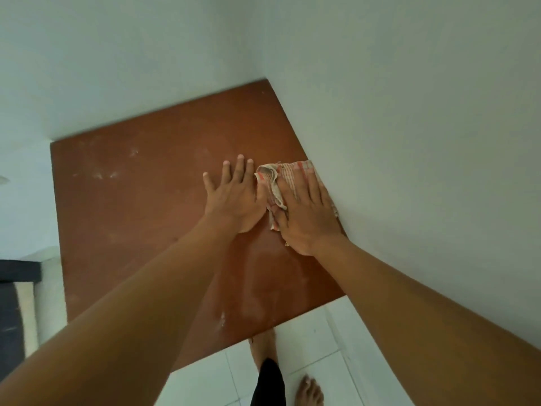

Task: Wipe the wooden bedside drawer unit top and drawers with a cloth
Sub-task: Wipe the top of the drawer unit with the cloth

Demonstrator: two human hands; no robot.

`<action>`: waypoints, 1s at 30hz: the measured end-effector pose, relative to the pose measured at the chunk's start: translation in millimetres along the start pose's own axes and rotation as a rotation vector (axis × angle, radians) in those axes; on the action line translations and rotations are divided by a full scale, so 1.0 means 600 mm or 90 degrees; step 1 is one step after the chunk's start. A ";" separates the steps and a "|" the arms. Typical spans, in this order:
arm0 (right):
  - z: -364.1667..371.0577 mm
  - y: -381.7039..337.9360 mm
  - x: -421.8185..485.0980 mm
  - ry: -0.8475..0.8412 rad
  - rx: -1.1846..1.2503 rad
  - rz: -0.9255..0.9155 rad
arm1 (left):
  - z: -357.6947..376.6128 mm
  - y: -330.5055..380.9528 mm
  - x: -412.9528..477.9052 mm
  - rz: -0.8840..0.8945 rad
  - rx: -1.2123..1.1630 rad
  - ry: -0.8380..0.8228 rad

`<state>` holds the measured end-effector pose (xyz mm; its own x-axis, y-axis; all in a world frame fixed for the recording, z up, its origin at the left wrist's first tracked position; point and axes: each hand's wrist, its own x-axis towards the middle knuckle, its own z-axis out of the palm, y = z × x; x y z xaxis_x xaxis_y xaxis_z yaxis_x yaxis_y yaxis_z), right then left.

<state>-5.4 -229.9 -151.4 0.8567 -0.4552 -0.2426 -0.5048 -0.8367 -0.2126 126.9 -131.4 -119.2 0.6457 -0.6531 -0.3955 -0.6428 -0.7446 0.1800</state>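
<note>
Head view: right hand (304, 212) lies flat, fingers straight, pressing a crumpled cream cloth with red checks (281, 177) onto the reddish-brown wooden unit top (140, 206) — at its right edge, against the white wall (409, 112). Left hand (234, 194) rests flat, fingers spread, just beside the cloth — holding nothing. Pale dust smudges (105, 174) sit far left.

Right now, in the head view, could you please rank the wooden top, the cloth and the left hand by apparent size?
1. wooden top, clearly largest.
2. left hand and cloth: not ranked, since the right hand covers much of the cloth.
</note>
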 end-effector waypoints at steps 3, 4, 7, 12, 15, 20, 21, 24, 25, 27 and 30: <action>0.019 0.019 -0.075 0.010 0.000 -0.015 | 0.021 0.014 -0.045 0.008 0.024 -0.012; 0.024 0.024 -0.098 0.012 0.003 -0.017 | 0.028 0.018 -0.059 0.009 0.029 -0.016; 0.039 0.039 -0.159 0.020 0.011 -0.021 | 0.043 0.028 -0.098 0.006 0.030 -0.024; 0.057 0.061 -0.246 0.059 0.005 -0.037 | 0.061 0.039 -0.150 0.000 0.022 -0.025; 0.074 0.081 -0.277 0.075 -0.022 -0.059 | 0.066 0.037 -0.179 -0.002 0.019 -0.026; 0.087 0.087 -0.330 0.123 -0.026 -0.049 | 0.063 0.023 -0.219 -0.007 0.002 -0.012; 0.094 0.092 -0.344 0.136 -0.020 -0.043 | 0.062 0.020 -0.224 -0.007 0.000 -0.009; 0.137 0.119 -0.415 0.070 -0.028 -0.008 | 0.057 0.006 -0.234 -0.006 -0.002 0.002; 0.154 0.126 -0.443 0.029 -0.030 -0.002 | 0.057 0.002 -0.236 -0.006 -0.003 0.005; 0.170 0.123 -0.479 0.025 0.004 0.011 | 0.057 -0.010 -0.234 -0.003 -0.006 0.010; 0.141 0.084 -0.462 0.064 0.069 -0.019 | 0.055 -0.029 -0.228 0.004 -0.003 0.002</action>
<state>-277.3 -119.9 -174.8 0.8749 -0.4637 -0.1397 -0.4831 -0.8151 -0.3198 36.3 -24.5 -98.2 0.6427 -0.6586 -0.3915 -0.6453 -0.7408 0.1868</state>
